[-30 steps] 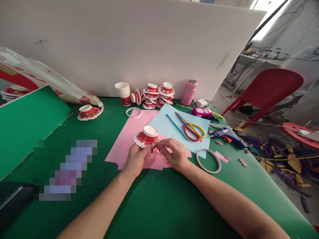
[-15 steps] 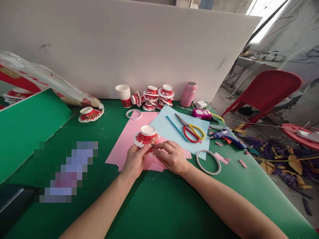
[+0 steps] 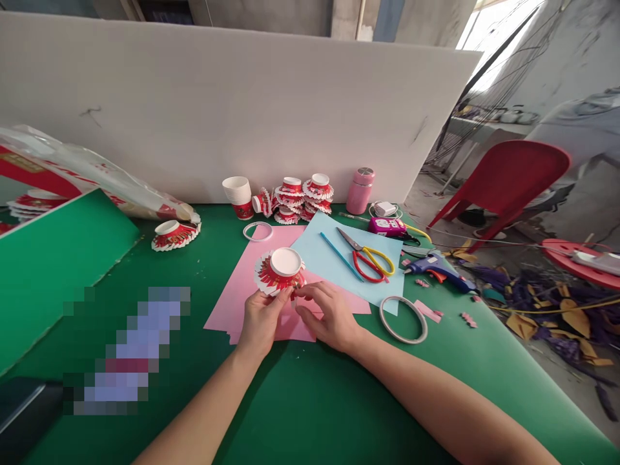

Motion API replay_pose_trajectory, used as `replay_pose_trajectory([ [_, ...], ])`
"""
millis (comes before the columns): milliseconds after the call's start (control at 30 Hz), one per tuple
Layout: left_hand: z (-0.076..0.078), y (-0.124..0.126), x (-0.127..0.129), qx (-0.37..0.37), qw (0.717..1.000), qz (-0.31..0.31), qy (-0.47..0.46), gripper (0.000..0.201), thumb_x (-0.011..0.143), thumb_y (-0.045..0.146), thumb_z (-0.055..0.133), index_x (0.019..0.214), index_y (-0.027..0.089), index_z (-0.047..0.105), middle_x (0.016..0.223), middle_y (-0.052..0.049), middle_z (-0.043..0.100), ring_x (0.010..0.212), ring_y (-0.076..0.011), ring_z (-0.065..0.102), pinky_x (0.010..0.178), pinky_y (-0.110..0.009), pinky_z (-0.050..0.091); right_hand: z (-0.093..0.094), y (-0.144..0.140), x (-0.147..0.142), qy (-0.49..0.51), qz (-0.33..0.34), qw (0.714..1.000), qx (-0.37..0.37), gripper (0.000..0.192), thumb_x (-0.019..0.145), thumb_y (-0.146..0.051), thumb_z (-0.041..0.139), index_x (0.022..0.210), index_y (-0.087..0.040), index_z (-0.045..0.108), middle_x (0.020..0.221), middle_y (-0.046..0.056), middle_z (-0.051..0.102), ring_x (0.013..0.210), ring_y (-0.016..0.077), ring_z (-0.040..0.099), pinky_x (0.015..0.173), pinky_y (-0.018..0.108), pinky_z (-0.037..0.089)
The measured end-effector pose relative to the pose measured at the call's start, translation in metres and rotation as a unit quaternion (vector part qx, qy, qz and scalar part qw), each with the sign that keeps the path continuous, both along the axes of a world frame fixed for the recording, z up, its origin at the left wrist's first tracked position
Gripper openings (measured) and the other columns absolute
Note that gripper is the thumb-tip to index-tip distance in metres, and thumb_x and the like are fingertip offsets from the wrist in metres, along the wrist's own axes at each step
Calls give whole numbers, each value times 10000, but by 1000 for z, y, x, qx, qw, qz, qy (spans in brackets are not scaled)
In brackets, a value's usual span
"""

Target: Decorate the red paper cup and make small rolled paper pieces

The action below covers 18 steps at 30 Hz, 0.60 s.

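A red and white paper cup (image 3: 285,262), its side cut into strips that fan out, is held base up over pink paper sheets (image 3: 227,303). My left hand (image 3: 264,320) is closed on the cup's near fringe, thumb on top. At the fringe's near right edge, my right hand (image 3: 332,316) has its fingertips on a strip, the fingers bent. The exact pinch there is small and partly hidden. Light blue paper (image 3: 334,242) lies to the right, with scissors (image 3: 368,258) and a blue pencil-like stick (image 3: 341,256) on it.
Stacked fringed cups (image 3: 317,190), plain paper cups (image 3: 237,194) and a pink bottle (image 3: 360,190) stand along the white board (image 3: 242,116). Tape rolls (image 3: 403,339), a glue gun (image 3: 438,268) and pink scraps lie around. A green box panel (image 3: 58,271) rises at left.
The cup has tilted so its white base faces me more. My right thumb has dropped away a little from the fingers. The whole view has shifted slightly.
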<state>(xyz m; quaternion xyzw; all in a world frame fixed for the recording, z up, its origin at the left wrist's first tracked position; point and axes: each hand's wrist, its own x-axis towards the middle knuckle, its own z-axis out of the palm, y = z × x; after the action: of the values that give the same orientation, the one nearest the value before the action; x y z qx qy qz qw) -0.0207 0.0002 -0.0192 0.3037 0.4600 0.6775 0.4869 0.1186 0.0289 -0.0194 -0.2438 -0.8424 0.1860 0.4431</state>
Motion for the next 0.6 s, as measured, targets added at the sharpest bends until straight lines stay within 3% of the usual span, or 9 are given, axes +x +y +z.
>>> replay_pose_trajectory([
  [133,0,-2,2,2,1000,2,30,224,612,238,769,816,152,735,790,-53,737,850,-233,652,798,-339,492,-1,-2,-5,70,-23,981,-179,138,848,-220,496,945,-174,582,825,55,687,685,138,619,554,249,475],
  [233,0,-3,4,11,999,-2,32,242,607,215,769,839,155,737,804,-51,739,844,-230,653,789,-342,505,1,0,-8,105,-25,958,-266,137,844,-255,495,867,-163,594,772,45,687,644,128,603,537,236,446],
  [400,-4,-4,6,-1,1000,-18,26,244,619,228,764,851,156,737,803,-54,740,825,-222,660,777,-342,514,0,3,-9,152,2,918,-366,206,809,-359,543,744,-164,563,704,37,656,617,125,575,566,245,443],
  [600,-3,-5,7,-18,999,-28,21,230,637,275,758,835,160,738,807,-56,740,825,-216,662,796,-340,510,-4,7,-9,174,27,893,-415,289,757,-450,598,707,-173,533,627,-4,580,556,105,514,525,235,401],
])
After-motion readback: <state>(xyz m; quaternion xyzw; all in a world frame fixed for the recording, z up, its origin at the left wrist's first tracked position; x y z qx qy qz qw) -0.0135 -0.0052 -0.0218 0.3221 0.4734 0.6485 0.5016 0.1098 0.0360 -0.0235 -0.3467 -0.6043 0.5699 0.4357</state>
